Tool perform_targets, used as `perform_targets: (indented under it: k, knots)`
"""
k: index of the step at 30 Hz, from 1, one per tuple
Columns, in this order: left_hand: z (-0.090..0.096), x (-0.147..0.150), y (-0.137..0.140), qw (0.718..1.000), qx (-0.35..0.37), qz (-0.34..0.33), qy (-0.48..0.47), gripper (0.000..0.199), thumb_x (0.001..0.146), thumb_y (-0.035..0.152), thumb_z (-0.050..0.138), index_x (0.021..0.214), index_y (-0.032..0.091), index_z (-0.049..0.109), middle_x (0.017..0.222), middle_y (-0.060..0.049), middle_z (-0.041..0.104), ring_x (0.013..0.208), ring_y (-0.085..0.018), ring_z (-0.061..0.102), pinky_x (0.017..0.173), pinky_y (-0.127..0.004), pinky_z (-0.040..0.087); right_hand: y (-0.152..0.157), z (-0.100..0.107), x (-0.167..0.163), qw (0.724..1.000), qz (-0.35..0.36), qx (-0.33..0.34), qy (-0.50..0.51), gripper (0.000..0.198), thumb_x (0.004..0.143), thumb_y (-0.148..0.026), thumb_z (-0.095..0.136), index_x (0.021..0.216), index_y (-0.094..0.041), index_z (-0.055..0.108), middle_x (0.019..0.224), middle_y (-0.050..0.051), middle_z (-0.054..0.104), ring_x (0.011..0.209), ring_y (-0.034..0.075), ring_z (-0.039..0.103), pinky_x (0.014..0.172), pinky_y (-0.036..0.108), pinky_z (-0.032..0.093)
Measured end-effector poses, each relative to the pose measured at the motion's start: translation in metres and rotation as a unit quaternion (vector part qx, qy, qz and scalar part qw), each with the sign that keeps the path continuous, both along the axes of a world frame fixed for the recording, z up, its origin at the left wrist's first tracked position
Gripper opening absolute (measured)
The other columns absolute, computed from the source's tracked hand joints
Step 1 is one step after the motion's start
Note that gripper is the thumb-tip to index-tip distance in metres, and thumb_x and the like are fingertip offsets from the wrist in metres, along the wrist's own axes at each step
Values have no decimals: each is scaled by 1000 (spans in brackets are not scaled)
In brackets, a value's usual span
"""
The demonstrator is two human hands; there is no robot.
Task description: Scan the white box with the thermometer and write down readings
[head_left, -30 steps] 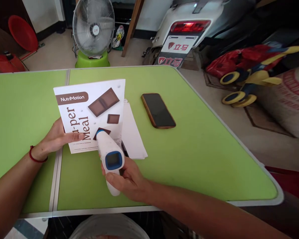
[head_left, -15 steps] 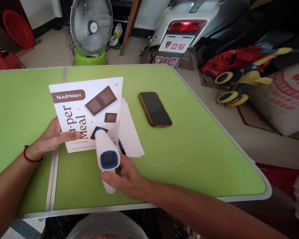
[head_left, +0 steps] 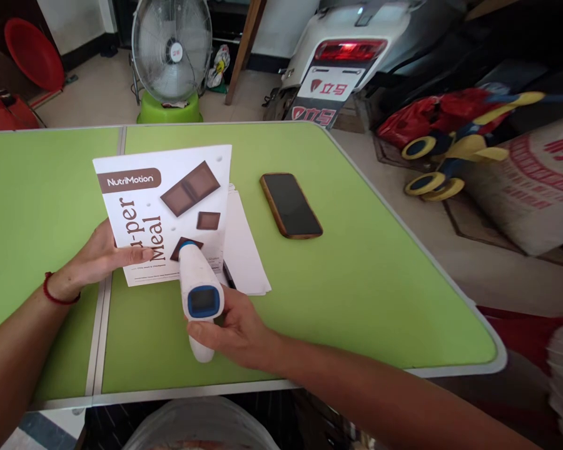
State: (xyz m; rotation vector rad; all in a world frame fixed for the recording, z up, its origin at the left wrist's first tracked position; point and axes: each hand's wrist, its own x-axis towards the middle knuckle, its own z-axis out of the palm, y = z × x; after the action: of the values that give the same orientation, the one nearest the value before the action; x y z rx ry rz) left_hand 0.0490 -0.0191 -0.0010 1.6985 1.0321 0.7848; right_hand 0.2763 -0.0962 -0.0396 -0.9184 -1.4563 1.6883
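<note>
My left hand (head_left: 106, 253) grips the left edge of a white printed box or packet (head_left: 182, 187), its thumb across the front and its other fingers hidden behind. Brown chocolate pieces and the word NutriMotion show on that face. Closed around the handle of a white infrared thermometer (head_left: 197, 269) is my right hand (head_left: 237, 328). The thermometer's blue-ringed nose points at the lower part of the printed face; whether they touch I cannot tell. Its small screen looks dark. Behind the packet lie white paper sheets (head_left: 246, 250) and a partly hidden black pen (head_left: 228, 275).
A phone in a brown case (head_left: 291, 205) lies on the green table (head_left: 356, 300), right of the papers. Beyond the far edge stand a fan (head_left: 173, 56) on a green stool and a white scooter (head_left: 342, 56). A yellow-and-blue toy (head_left: 455, 150) and a sack (head_left: 535, 181) are at the right.
Both hands keep their holds and hardly move. The view shifts very slightly, and the thermometer's rear sits a touch farther left.
</note>
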Motion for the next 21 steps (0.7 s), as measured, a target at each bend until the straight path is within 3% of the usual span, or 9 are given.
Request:
perform_targets:
  k: [13, 21]
  knots:
    - [-1, -2, 0, 1000, -14, -7, -1, 40, 70, 35, 76, 104, 22, 61, 101, -5, 68, 91, -26, 64, 75, -33, 55, 1, 7, 1, 1000, 9, -24, 3, 22, 69, -35, 65, 75, -19, 52, 68, -2, 53, 60, 10, 46, 56, 24, 42]
    - [9, -1, 1, 999, -19, -26, 28, 44, 69, 35, 77, 106, 22, 60, 107, -7, 68, 93, -27, 65, 75, -32, 55, 0, 4, 2, 999, 4, -33, 8, 27, 67, -38, 68, 82, -19, 55, 70, -2, 55, 61, 10, 47, 58, 25, 44]
